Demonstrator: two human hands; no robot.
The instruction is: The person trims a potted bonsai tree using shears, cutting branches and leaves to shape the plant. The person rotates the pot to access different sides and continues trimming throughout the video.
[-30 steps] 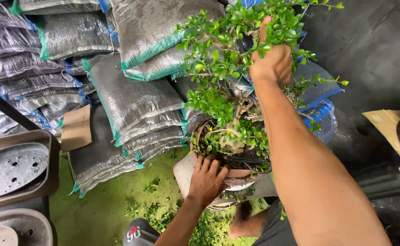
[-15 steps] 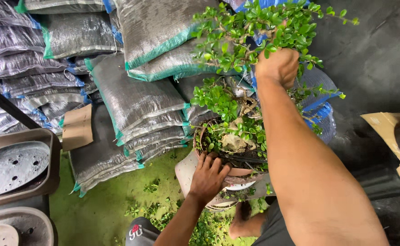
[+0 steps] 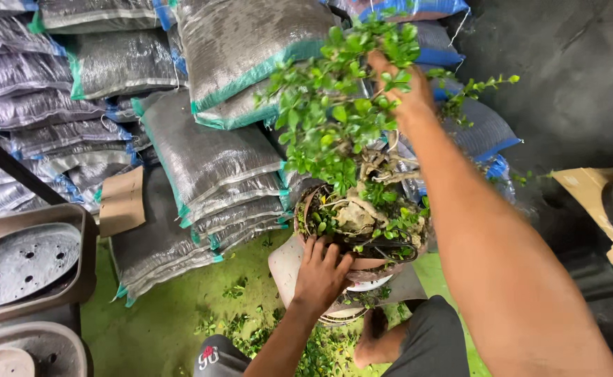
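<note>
Left hand (image 3: 320, 276) lies flat, fingers spread, on the brown pot's (image 3: 362, 264) rim at 7 o'clock; right hand (image 3: 402, 87) grips the bonsai's (image 3: 334, 119) leafy top at 12, fingers closed round foliage

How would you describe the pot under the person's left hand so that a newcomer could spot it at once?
Start at the wall of stacked grey sacks. Just in front of them stands a round brown pot holding a small leafy tree. The left hand rests on its rim, unlike the empty grey trays nearby.
</note>
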